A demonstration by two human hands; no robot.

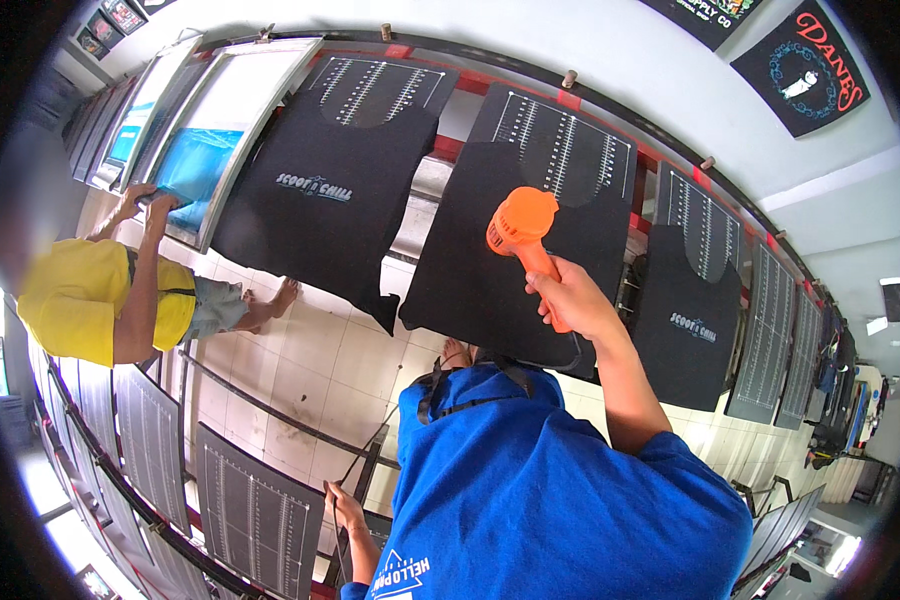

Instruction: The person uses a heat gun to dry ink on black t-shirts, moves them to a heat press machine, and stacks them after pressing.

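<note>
My right hand (575, 297) is closed round the handle of an orange hair dryer (523, 222), held above a black T-shirt (470, 260). The shirt lies spread over a dark printing board (560, 130) with white scale marks; the dryer hides part of its front. Down at my left side, my left hand (346, 510) is closed on a thin black cord (358, 458), beside another dark marked board (255, 510). Where the cord runs is partly hidden by my blue shirt.
Black shirts with pale prints lie on boards to the left (315, 210) and right (685, 320). At far left a co-worker in a yellow shirt (85, 305) grips something over a framed screen (225, 120) with blue ink. Metal rails (280, 405) run behind me above the tiled floor.
</note>
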